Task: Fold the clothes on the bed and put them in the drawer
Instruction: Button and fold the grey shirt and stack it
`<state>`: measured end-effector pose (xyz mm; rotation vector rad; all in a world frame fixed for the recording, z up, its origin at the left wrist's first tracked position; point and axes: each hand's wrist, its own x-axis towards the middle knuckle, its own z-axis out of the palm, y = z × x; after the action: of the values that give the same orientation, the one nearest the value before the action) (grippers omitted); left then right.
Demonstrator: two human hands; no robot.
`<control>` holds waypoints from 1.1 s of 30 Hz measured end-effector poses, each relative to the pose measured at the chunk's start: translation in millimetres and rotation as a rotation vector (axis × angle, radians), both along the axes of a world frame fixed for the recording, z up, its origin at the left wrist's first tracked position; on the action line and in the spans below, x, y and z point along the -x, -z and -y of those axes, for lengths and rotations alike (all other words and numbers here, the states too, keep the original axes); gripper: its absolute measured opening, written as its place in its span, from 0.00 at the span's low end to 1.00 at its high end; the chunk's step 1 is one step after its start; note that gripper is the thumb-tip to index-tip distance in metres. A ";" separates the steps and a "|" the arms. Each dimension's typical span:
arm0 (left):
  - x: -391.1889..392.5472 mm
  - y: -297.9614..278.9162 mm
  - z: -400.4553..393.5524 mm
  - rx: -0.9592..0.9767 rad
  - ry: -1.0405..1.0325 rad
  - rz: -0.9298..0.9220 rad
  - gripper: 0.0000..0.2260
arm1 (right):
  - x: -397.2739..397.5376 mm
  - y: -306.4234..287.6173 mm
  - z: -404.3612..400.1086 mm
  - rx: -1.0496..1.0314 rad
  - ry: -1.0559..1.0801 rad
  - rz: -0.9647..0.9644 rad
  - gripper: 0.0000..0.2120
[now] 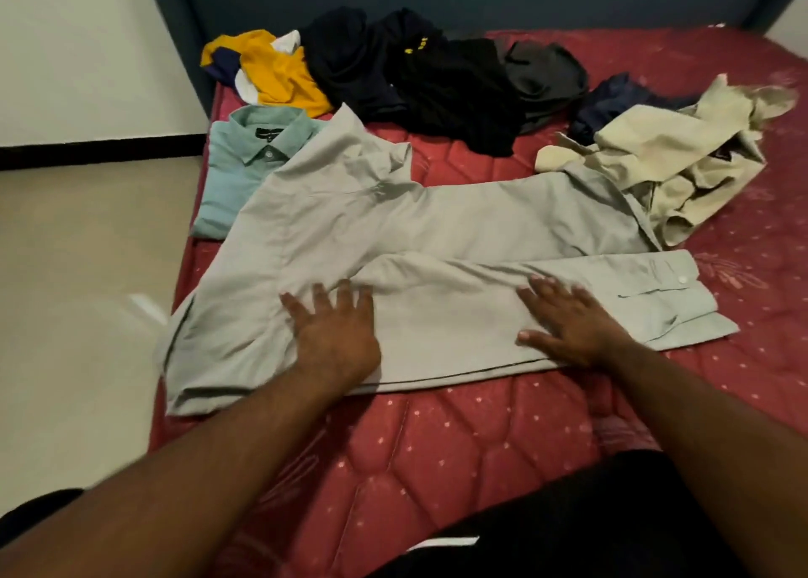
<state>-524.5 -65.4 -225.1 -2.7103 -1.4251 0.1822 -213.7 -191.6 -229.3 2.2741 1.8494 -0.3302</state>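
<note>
Fingers [325,300] of left hand [336,337] spread flat, pressing grey shirt [393,228]; right hand [572,328] likewise splayed on folded-over sleeve [612,289]. Shirt spread across bed [481,437], partly over green shirt [245,171]. Risk: uneven pressure drags fabric, skewing fold or disturbing green shirt beneath. Drawer not in view; dark pile [437,79] contents indistinct.

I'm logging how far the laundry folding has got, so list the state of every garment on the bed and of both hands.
Pale grey button-up shirt: spread flat, one sleeve folded across.
Mint green collared shirt: folded, partly under the grey one.
Yellow, white and navy top: crumpled.
Black and dark clothes pile: unfolded heap.
Cream garment: crumpled.
Left hand: flat, pressing grey shirt.
Right hand: flat, pressing folded sleeve.
</note>
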 end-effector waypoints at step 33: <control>-102.5 46.6 11.8 0.149 0.473 0.054 0.43 | -118.9 33.0 36.9 -0.137 0.128 -0.050 0.43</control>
<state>-422.0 -77.2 -271.7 -3.0973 -0.7669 0.1907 -94.7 -228.5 -262.3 2.5041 1.8061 -0.2909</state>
